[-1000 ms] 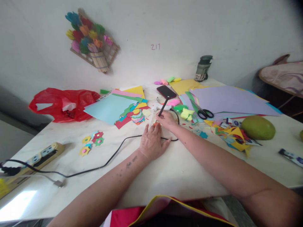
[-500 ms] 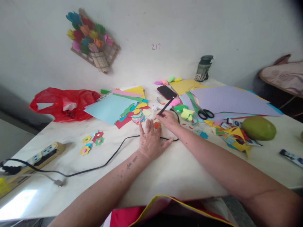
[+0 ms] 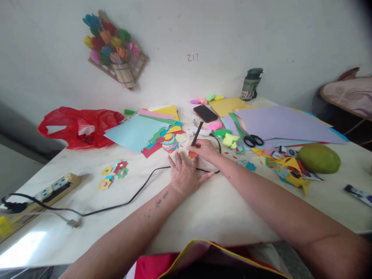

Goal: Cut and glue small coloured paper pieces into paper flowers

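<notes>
One slim, straight black pen leans in the right hand, its long axis running from a lower end at about 7 o'clock to an upper end at about 1 o'clock; it is plain and dark along its visible length. The right grip is closed around its lower part, just above a small orange paper piece. The left hand lies palm down on the counter, its grip released and fingers spread, next to that orange piece; the black cord disappears beneath it. Taking the right hand as the clock's centre, one dark phone lies at 12 o'clock, one green bottle stands at 1, one pair of black-handled scissors sits just short of 3, and one green fruit lies at 3. Two yellow, one red and one green paper flower can be counted between 8 and 9, with blue pieces partly hidden among them. One red plastic bag is between 9 and 10, farther off than the pale blue sheet. Four small coloured packets line up past the phone.
</notes>
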{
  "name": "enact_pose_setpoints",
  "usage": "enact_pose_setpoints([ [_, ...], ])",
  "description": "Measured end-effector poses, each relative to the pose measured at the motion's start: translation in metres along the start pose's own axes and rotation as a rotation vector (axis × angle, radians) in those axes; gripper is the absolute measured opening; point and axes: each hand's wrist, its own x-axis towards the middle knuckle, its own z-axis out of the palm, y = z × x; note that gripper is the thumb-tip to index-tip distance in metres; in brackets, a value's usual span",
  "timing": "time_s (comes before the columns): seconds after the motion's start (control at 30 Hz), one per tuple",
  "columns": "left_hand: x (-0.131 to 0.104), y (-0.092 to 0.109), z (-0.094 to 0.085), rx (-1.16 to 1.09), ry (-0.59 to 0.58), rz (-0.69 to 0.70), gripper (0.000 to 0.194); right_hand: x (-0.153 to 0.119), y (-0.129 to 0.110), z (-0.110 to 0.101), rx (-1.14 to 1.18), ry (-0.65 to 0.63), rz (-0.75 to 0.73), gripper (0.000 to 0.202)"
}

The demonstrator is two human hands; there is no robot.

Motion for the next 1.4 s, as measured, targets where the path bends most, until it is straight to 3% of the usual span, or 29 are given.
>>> enact_pose_setpoints([
  [0.93, -0.0009, -0.0006, 0.0022, -0.006, 0.051, 0.012, 0.085, -0.0003, 0.0011, 0.0015, -0.012, -0.011, -0.003, 0.025],
  [1.4, -0.0013, 0.0017, 0.0026, 0.035, -0.001, -0.020, 0.087, -0.0007, -0.0025, 0.0002, -0.056, -0.016, 0.021, 0.021],
])
